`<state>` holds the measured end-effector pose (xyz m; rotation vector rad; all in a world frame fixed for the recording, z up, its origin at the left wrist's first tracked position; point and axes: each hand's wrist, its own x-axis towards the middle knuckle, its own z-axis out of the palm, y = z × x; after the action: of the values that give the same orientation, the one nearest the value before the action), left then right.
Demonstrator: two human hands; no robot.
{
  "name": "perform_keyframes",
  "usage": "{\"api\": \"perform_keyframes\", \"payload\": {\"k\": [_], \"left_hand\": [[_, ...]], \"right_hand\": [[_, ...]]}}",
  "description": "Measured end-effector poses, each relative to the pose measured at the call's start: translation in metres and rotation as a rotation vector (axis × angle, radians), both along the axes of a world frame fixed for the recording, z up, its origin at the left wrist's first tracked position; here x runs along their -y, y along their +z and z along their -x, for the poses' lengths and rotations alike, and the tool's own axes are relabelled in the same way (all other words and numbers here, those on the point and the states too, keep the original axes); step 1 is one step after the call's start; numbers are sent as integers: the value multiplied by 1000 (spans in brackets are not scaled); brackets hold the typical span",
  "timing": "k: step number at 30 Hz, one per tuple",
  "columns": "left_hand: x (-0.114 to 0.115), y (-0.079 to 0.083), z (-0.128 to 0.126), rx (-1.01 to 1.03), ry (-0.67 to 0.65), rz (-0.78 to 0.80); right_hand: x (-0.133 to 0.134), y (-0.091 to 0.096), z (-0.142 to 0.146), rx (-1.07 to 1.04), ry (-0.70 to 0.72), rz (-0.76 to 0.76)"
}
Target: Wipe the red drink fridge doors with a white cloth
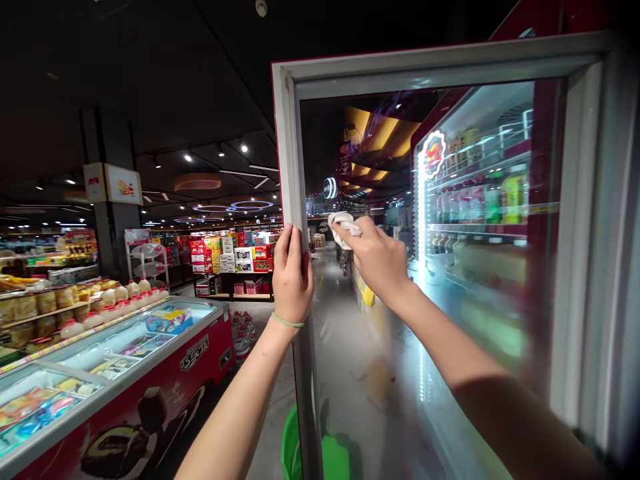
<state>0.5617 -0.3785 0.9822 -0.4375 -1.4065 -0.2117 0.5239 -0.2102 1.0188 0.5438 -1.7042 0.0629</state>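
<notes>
An opened glass cooler door (292,160) with a pale frame and a red outer edge stands upright before me. My left hand (293,277), with a thin green band at the wrist, holds the door's left edge, its fingers stretched along the frame. My right hand (379,257) is closed on a bunched white cloth (344,227) and presses it against the glass, left of the pane's middle. Bottles on lit shelves and a glowing sign appear in the pane; some of this looks like reflection. The right forearm crosses the pane's lower right.
A red ice cream freezer (200,363) with a glass top stands at the left, with rows of jars (107,297) behind it. A green bucket (290,440) is on the floor below the door. Farther off are stacked boxes (235,257) and a dark pillar (113,227).
</notes>
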Motion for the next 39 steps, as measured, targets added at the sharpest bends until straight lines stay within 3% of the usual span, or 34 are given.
{"api": "perform_keyframes", "payload": {"k": [2,6,10,12,16,20,25,30,34,39], "left_hand": [[0,0,1,0,-16,3],[1,-1,3,23,-39,-1],[2,-1,5,32,-31,0],[4,-1,6,32,-35,4],[6,-1,8,25,-31,31],[7,-1,10,13,-32,35],[10,-2,13,19,-50,-50],[12,-1,17,99,-88,-169],[13,-1,19,200,-146,-220],[14,-3,21,265,-214,-283]], "right_hand": [[2,-5,-1,7,-5,11],[3,-25,-1,-27,58,-134],[-1,-40,1,8,-40,33],[2,-42,-1,22,-48,34],[4,-43,0,12,15,-76],[1,-40,8,-2,-60,89],[4,-48,10,-53,64,-131],[5,-48,7,11,-57,49],[9,-48,6,-4,40,-146],[2,-46,6,32,-83,20]]}}
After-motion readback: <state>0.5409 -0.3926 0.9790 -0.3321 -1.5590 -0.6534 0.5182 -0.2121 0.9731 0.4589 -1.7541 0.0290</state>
